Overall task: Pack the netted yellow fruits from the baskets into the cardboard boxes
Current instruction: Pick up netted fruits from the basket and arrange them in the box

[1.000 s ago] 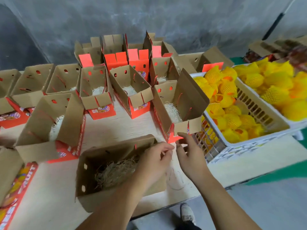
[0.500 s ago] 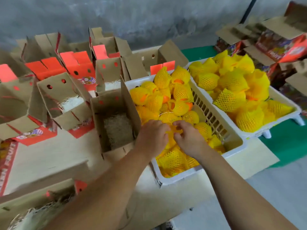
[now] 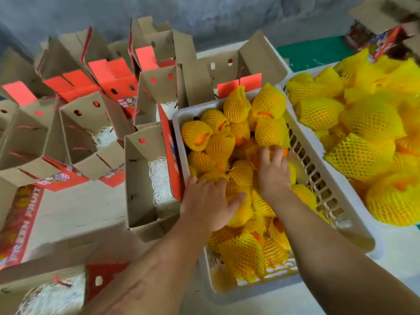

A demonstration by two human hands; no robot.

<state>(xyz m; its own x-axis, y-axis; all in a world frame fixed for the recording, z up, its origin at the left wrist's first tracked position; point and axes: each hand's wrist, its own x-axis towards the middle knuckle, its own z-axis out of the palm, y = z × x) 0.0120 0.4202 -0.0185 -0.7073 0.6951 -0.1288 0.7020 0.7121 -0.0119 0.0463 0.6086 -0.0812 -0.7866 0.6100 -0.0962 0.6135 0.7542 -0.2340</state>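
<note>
I am at the picking step: both hands are down in the near white basket, among the netted yellow fruits, and nothing is in a box yet as far as I can see. My left hand lies over a fruit at the basket's left side, its fingers wrapped over the top, so I judge it to be grasping that one. My right hand is further in, its fingers curled onto a netted fruit near the middle of the heap (how firm the hold is I cannot tell, since the fingertips sink into the netting). The nearest cardboard box stands open just beside the basket's left wall, touching it, with pale shredded paper in its bottom and no fruit. The next move, I reckon, calls for lifting each fruit clear of its neighbours without snagging the foam net, then carrying it left over the basket rim and the box's red flap and setting it down on the padding. A second basket, heaped full, waits to the right on the surface
</note>
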